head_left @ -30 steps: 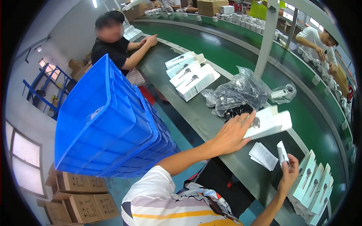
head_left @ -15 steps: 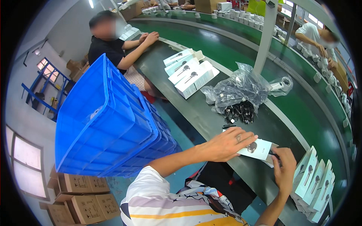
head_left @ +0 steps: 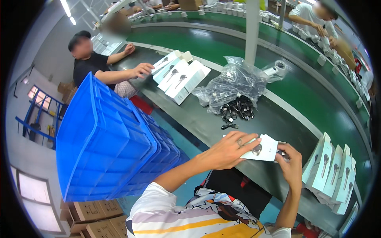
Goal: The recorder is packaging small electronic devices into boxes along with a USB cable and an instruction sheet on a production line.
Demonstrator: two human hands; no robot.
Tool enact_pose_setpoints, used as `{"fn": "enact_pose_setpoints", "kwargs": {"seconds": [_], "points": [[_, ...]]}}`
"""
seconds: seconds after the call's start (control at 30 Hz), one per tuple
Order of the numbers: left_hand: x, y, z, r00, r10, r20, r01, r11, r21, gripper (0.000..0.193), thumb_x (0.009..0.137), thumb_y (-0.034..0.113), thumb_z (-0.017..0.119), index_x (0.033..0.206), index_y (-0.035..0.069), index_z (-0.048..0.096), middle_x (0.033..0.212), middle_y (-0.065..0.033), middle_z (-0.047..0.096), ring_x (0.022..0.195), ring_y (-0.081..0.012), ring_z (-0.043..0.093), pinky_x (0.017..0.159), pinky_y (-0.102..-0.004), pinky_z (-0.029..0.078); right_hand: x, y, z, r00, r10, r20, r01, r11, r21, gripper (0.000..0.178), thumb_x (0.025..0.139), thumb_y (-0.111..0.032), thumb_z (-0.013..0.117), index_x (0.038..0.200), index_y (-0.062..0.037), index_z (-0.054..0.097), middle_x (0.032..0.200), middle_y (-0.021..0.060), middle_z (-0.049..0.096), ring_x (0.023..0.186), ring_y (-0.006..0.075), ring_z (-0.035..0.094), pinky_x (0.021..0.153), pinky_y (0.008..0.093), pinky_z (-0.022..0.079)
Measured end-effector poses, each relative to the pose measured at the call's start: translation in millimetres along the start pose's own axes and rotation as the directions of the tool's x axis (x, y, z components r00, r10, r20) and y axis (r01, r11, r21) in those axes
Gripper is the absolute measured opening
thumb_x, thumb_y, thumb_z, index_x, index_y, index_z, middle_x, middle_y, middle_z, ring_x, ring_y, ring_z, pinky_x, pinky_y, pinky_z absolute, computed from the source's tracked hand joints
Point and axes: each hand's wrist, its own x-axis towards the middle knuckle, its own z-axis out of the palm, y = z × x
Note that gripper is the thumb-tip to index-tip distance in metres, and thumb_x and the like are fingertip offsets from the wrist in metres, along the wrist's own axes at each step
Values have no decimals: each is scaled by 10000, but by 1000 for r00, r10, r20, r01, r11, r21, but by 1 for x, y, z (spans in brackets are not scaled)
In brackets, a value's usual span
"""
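My left hand (head_left: pixel 232 150) is closed over a small white carton (head_left: pixel 265 149) with a picture of a dark gadget on it, held above the table's near edge. At the carton's right end my right hand (head_left: pixel 291 160) pinches a dark, shiny object (head_left: pixel 283 154), partly hidden by the fingers and the carton's end. Just beyond my left hand, a short black cable (head_left: pixel 229 126) lies beside a pile of coiled black cables (head_left: pixel 240 108). These spill from a clear plastic bag (head_left: pixel 234 85).
White cartons (head_left: pixel 331 172) stand in a row at right; several more (head_left: pixel 178 81) lie farther left, near a co-worker's hand (head_left: pixel 143 70). Stacked blue crates (head_left: pixel 115 146) flank the dark table (head_left: pixel 190 115). Behind runs a green conveyor (head_left: pixel 293 93), with a white post (head_left: pixel 251 35) rising beside it.
The view has turned, so the scene sits farther left. The co-worker's hands have parted, one now reaching toward the far cartons. My hands still hold the carton, the dark object at its end.
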Motion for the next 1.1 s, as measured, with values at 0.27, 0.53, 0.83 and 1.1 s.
{"fn": "enact_pose_setpoints", "kwargs": {"seconds": [0.27, 0.53, 0.83, 1.1], "points": [[12, 4, 4, 1000, 28, -12, -28, 1000, -9, 795, 683, 90, 772, 1397, 66, 423, 1405, -136, 445, 1163, -338, 504, 971, -455, 402, -12, 20, 8, 996, 83, -11, -77, 963, 260, 265, 854, -11, 552, 1109, 35, 606, 1016, 142, 655, 915, 228, 630, 818, 288, 469], [10, 5, 5, 998, -27, -64, 25, 999, -32, 822, 679, 89, 773, 1418, 68, 415, 1412, -139, 444, 1177, -341, 498, 974, -458, 399, -25, 5, 6, 998, -3, -55, 4, 1000, 12, 365, 837, -105, 650, 1180, 10, 599, 1105, 183, 661, 997, 312, 657, 874, 364, 489], [-7, -54, -61, 878, -237, -417, 327, 931, 159, 687, 707, 88, 758, 1318, -25, 464, 1197, -188, 587, 1150, -368, 550, 998, -439, 413, -22, 19, -8, 915, -14, -403, 194, 892, 409, 328, 913, -95, 538, 1209, 46, 556, 1161, 155, 621, 1052, 216, 604, 930, 326, 458], [-27, -186, -144, 754, -449, -479, 652, 598, 466, 680, 794, 169, 711, 1379, -9, 415, 1318, -232, 501, 1174, -405, 518, 979, -433, 434, -31, 45, 11, 991, 51, -126, 1, 924, 383, 183, 915, -48, 560, 1070, 35, 612, 1005, 105, 649, 948, 171, 623, 885, 297, 473]]}}
